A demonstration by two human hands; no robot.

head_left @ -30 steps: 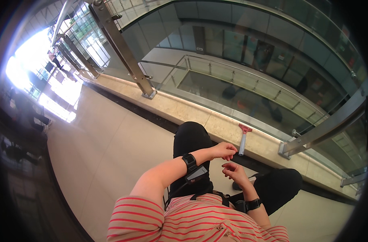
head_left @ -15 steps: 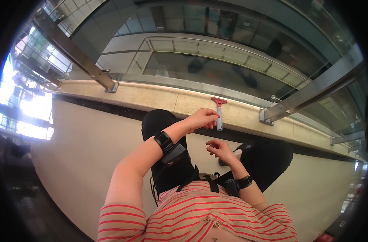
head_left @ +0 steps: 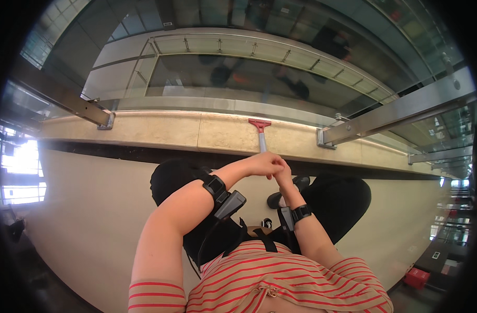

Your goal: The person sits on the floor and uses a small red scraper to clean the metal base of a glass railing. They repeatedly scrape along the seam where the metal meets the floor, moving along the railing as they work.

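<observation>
- Scraper with a red, T-shaped head and a straight grey handle (head_left: 260, 127): lying on the beige stone ledge (head_left: 155, 126), head pointing away from the person, handle toward them.
- Left hand (head_left: 264, 164): bent at the wrist, fingers curled inward, just at the handle's near end. Cannot tell whether it touches the handle.
- Right hand (head_left: 284, 174): raised, meeting the left at the fingertips, overlapped in this view. Grip of both hands hidden where they meet; cannot tell whether anything is held.
- Wrists: black strap with a grey-black box (head_left: 230, 205) on the left forearm; black strap (head_left: 301, 213) with a dark box on the right.
- Brushed-metal posts, slanting, on the ledge: one right of the scraper (head_left: 384, 121), one well left (head_left: 66, 101).
- Below the ledge: dark band (head_left: 118, 151), then pale, smooth floor (head_left: 102, 208).
- Black-trousered legs (head_left: 343, 203) bent, knees apart, near the ledge.
</observation>
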